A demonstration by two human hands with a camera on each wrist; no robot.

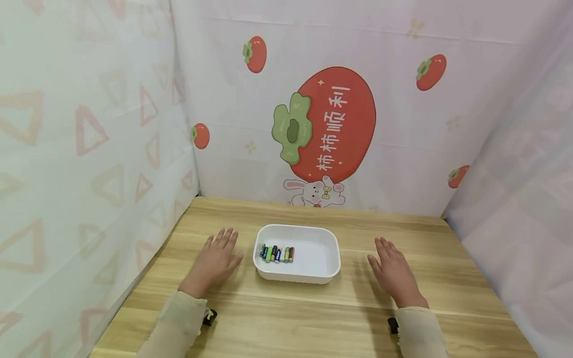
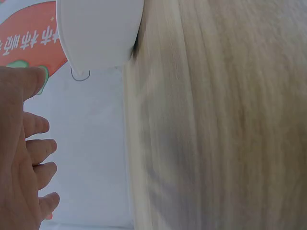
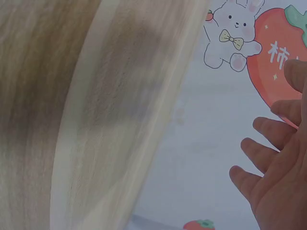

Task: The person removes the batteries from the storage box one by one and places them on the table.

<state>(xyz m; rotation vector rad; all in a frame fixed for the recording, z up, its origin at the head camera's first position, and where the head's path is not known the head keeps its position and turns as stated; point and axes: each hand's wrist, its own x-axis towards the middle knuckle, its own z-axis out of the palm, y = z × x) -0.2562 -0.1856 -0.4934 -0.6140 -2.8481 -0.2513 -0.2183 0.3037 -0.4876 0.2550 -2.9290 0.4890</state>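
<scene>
White tray [image 1: 316,257] — batteries [image 1: 278,255] inside.

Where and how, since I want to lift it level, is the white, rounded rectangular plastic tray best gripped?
The tray looks best held by its rim at both short ends, left hand from the left, right hand from the right: its walls stand up, and the small multicoloured cylindrical batteries crowd the left half.

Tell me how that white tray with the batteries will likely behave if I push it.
The white tray will probably slide without tipping, since it looks broad and low. Its smooth, evenly shaped walls suggest it's stiff. The cylindrical batteries may roll toward the bare right side.
</scene>
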